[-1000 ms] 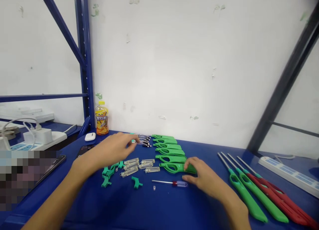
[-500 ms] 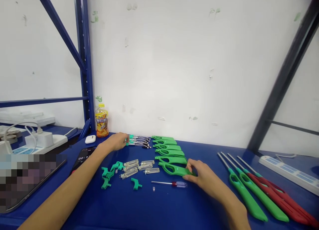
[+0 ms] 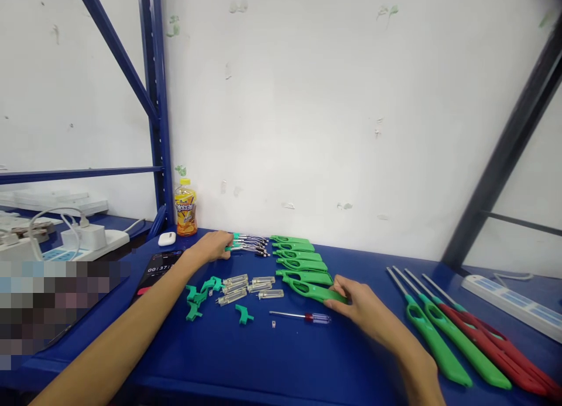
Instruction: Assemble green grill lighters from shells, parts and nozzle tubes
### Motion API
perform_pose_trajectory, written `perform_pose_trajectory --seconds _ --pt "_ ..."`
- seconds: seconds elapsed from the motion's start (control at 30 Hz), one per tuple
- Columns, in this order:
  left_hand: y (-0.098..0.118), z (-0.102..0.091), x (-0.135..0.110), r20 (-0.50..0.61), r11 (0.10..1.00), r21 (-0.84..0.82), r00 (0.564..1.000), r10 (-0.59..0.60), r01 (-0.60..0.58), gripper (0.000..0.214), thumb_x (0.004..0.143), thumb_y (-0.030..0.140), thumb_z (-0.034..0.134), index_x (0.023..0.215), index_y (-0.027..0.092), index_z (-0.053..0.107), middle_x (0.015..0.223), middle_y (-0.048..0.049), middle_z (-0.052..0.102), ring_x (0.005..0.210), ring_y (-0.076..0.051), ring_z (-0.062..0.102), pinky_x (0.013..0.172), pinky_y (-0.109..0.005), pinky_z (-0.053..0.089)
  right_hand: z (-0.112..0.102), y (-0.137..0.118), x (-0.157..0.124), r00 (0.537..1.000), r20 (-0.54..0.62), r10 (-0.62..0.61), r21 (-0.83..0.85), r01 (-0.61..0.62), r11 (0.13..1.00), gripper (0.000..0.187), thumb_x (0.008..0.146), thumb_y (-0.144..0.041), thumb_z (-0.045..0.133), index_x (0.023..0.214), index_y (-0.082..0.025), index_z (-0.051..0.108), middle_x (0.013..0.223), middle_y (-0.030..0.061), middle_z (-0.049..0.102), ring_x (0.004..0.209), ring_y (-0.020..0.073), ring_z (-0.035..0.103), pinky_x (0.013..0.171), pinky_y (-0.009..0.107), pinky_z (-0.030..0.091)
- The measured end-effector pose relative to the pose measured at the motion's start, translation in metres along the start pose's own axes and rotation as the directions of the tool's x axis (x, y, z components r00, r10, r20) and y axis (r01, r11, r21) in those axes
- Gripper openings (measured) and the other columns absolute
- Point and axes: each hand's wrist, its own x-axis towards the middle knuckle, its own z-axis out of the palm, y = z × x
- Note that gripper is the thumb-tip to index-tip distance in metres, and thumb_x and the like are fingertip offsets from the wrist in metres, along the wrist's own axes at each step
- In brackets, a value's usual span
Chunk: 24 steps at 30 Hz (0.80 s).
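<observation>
At the back of the blue table, my left hand point(image 3: 214, 245) is closed at the green ends of several thin wired igniter parts point(image 3: 252, 242). Its fingertips seem to pinch the nearest one, though they partly hide it. Farther right, my right hand point(image 3: 357, 297) grips the wide end of the nearest green lighter shell point(image 3: 312, 291) between thumb and fingers. More green lighter shells point(image 3: 301, 256) lie in a row behind that one. Clear fuel tanks point(image 3: 232, 291) and green triggers point(image 3: 196, 301) are between my arms. A screwdriver point(image 3: 309, 317) with a clear purple-red handle lies in front.
Assembled green lighters point(image 3: 439, 341) and red lighters point(image 3: 496, 347) with metal tubes lie at right, near a white power strip point(image 3: 513, 300). At left are a drink bottle point(image 3: 185, 210), a white earbud case point(image 3: 167, 238) and a phone point(image 3: 153, 268). A tiny metal piece point(image 3: 273, 324) lies in front.
The view has shifted slightly. My right hand has drawn the nearest lighter shell a little to the right; my left hand stays at the igniter parts.
</observation>
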Motion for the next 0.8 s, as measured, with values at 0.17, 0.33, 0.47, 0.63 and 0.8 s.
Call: perform_pose_trajectory --seconds 0.17,0.33,0.47,0.63,0.8 --pt "0.003 -0.006 -0.003 -0.043 0.999 -0.042 0.999 0.017 -0.018 0.036 0.105 0.037 0.07 0.135 0.018 0.066 0.134 -0.0111 0.068 0.113 -0.027 0.071 0.095 -0.048 0.062 -0.005 -0.007 -0.001 0.997 -0.067 -0.022 0.035 0.024 0.999 0.043 0.091 -0.044 0.067 0.077 -0.027 0.03 0.073 -0.0048 0.056 0.08 0.0204 0.062 0.066 0.026 0.039" --pt "0.002 -0.013 -0.005 -0.117 0.995 -0.091 0.993 0.028 -0.039 0.035 0.105 0.037 0.07 0.134 0.018 0.066 0.133 -0.0109 0.068 0.111 -0.026 0.071 0.094 -0.047 0.063 -0.013 -0.017 -0.004 0.995 -0.084 -0.045 0.091 0.052 0.994 0.047 0.095 -0.049 0.066 0.079 -0.028 0.027 0.082 -0.0017 0.062 0.111 0.0288 0.07 0.082 0.029 0.046" --pt "0.003 -0.016 -0.004 -0.152 0.994 -0.106 0.988 0.018 -0.034 0.035 0.105 0.037 0.07 0.134 0.017 0.066 0.133 -0.011 0.068 0.112 -0.026 0.071 0.094 -0.048 0.063 -0.014 -0.038 -0.011 0.997 -0.034 -0.076 0.139 0.08 0.987 0.049 0.096 -0.05 0.069 0.079 -0.029 0.028 0.087 -0.0001 0.066 0.126 0.0301 0.067 0.089 0.031 0.047" --pt "0.009 -0.02 -0.008 -0.19 0.994 -0.104 0.982 0.013 -0.033 0.035 0.105 0.037 0.069 0.134 0.018 0.066 0.133 -0.011 0.068 0.112 -0.026 0.071 0.094 -0.048 0.062 -0.006 -0.079 -0.025 0.986 0.13 -0.108 0.077 0.099 0.992 0.04 0.097 -0.037 0.069 0.078 -0.026 0.035 0.093 -0.001 0.071 0.106 0.0235 0.067 0.081 0.028 0.043" --pt "0.014 -0.024 -0.013 -0.25 0.993 -0.11 0.968 0.006 -0.035 0.035 0.105 0.037 0.069 0.135 0.018 0.065 0.134 -0.0111 0.068 0.112 -0.027 0.071 0.095 -0.048 0.062 0.008 -0.097 -0.031 0.951 0.308 -0.006 -0.079 0.032 0.996 0.03 0.093 -0.033 0.075 0.083 -0.025 0.049 0.087 -0.0044 0.064 0.091 0.0194 0.056 0.071 0.026 0.036"
